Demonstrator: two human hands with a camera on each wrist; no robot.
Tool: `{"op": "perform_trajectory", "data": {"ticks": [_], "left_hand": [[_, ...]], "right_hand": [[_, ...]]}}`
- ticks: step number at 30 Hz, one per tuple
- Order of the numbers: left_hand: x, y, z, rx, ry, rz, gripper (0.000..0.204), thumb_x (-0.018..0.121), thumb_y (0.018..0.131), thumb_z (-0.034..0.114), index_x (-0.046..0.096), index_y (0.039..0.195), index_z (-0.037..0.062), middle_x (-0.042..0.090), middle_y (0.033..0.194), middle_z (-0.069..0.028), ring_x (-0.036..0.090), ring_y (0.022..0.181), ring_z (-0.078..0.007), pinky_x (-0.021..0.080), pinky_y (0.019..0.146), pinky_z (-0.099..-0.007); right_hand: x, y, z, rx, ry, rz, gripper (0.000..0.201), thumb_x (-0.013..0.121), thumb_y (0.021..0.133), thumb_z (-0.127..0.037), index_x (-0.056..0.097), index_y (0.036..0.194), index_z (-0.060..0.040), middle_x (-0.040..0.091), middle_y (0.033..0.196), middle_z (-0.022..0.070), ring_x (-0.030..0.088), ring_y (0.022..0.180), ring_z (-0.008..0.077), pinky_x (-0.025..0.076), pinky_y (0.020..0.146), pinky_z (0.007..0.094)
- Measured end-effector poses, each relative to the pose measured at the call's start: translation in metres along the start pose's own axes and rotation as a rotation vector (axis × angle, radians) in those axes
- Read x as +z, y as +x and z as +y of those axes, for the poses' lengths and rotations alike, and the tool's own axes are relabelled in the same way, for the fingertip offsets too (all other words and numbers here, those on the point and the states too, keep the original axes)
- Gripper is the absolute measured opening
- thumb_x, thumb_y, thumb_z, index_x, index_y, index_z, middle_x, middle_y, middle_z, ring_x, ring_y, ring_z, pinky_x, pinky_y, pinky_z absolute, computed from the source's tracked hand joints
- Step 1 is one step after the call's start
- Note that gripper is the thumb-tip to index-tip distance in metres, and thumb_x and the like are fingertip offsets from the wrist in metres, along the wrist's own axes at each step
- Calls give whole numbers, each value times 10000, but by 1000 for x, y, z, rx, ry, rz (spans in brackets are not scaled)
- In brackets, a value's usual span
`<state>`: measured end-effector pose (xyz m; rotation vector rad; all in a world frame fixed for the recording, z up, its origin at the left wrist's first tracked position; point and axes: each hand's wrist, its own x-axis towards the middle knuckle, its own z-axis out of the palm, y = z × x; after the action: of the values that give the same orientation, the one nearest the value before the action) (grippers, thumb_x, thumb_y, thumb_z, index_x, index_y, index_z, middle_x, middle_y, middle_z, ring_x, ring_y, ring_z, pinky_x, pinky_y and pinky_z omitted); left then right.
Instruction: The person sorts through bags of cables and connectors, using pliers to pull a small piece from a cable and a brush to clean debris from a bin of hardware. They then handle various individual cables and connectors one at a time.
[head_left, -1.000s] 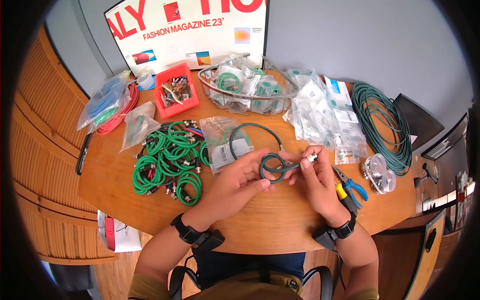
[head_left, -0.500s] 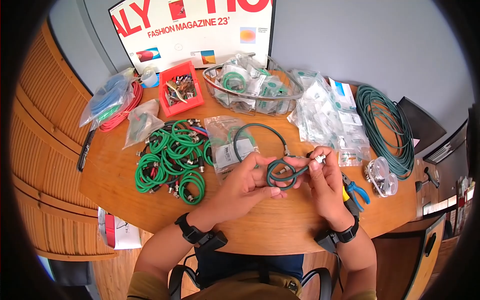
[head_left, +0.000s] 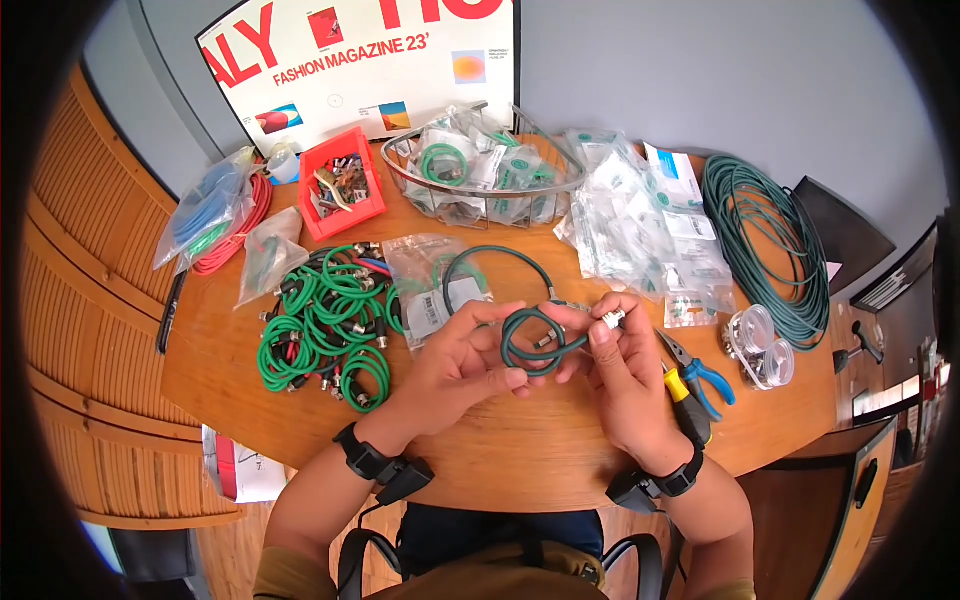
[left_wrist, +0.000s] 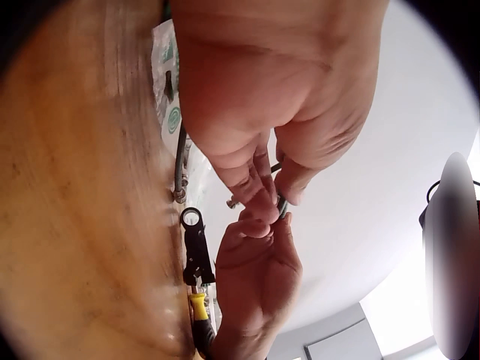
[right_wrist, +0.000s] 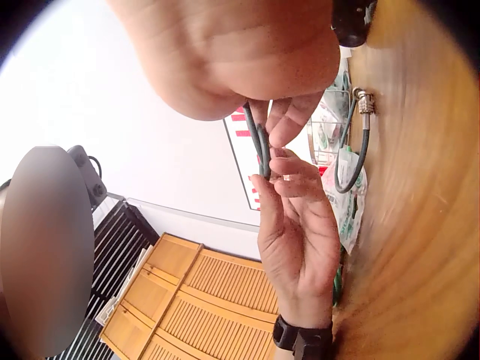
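Observation:
In the head view a dark green cable (head_left: 513, 352) is looped into a small coil between the two hands. The left hand (head_left: 455, 370) pinches the coil's left side between thumb and fingers. At the coil's right, the right hand (head_left: 628, 375) grips the cable's end, with a silver connector (head_left: 613, 319) showing above its thumb. Another dark cable (head_left: 497, 249) lies curved on the table behind the hands, a metal connector at its end. Seen from the right wrist, the left hand (right_wrist: 300, 232) holds the doubled cable (right_wrist: 259, 142) by thumb and fingertips.
Green cables with connectors (head_left: 292, 345) are piled at the left. A red bin (head_left: 372, 204), a wire basket (head_left: 480, 187) and plastic bags (head_left: 615, 225) stand or lie behind. To the right are blue-handled pliers (head_left: 712, 383), a yellow-and-black tool (head_left: 686, 405), small jars (head_left: 773, 362) and a large cable coil (head_left: 718, 215).
The head view has shifted slightly. Both hands keep their hold on the cable, and the small coil looks rounder and more closely doubled than a second ago.

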<state>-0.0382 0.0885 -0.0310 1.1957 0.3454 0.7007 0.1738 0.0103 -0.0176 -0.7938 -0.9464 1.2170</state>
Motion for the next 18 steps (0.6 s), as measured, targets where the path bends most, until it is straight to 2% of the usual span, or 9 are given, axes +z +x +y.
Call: {"op": "perform_trajectory", "data": {"ticks": [4,6,9,16,18], "left_hand": [[5,1,0,17,-18,40,683,713,985,-14,412,1580,136,664,1304,-117,689,1145,-205,615,882,-339],[6,-1,-2,21,-156,67,693,732,990,37,411,1596,140,655,1318,-102,672,1168,-186,599,887,-307],[6,-2,-3,5,-190,94,694,743,987,54,422,1595,148,669,1297,-87,667,1180,-179,587,880,-283],[6,-11,-2,-15,-306,139,651,748,976,35,470,1555,145,734,1176,-80,691,1130,-168,577,814,-231],[4,-11,-6,40,-254,125,587,710,1004,30,471,1521,174,741,1199,-114,692,832,-126,510,635,-245]], "right_hand": [[-1,-1,1,-12,-6,5,138,470,1151,-175,421,1254,-98,639,1442,252,697,961,131,576,828,276],[-1,0,2,-10,-20,-12,138,478,1150,-180,427,1246,-96,642,1441,248,681,1051,129,574,840,279],[-1,-1,1,-30,-28,-42,129,470,1152,-165,428,1249,-91,619,1471,244,650,1124,124,570,851,274],[1,-4,0,-27,-51,-101,125,458,1151,-119,424,1264,-80,565,1533,231,618,1128,111,558,857,269],[3,-4,0,-42,-42,-126,135,473,1149,-161,434,1271,-117,552,1546,241,658,1162,150,569,866,291]]}}
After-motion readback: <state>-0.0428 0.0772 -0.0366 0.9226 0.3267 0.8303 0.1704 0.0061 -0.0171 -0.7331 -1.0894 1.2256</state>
